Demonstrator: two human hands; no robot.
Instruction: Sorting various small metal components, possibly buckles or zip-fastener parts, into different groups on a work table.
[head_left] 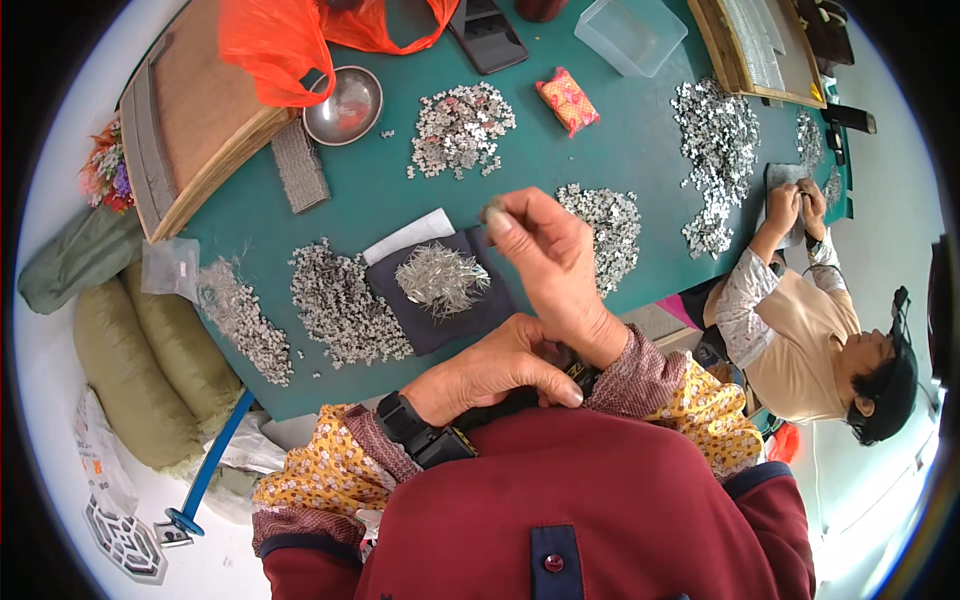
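Bright overall, with white glare at four o'clock; the round silver metal bowl [343, 108] glints at eleven. Fisheye distortion bows the brown wooden board [213, 95] at ten; corners go black.

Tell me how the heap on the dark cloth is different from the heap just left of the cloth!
Shape: the needle heap has long, thin pieces; the bit heap has small, short ones.
Size: the needle heap covers less space; the bit heap spreads wider.
Place: the needle heap sits on the dark cloth; the bit heap lies on the green table.
Both are silvery and loosely piled.
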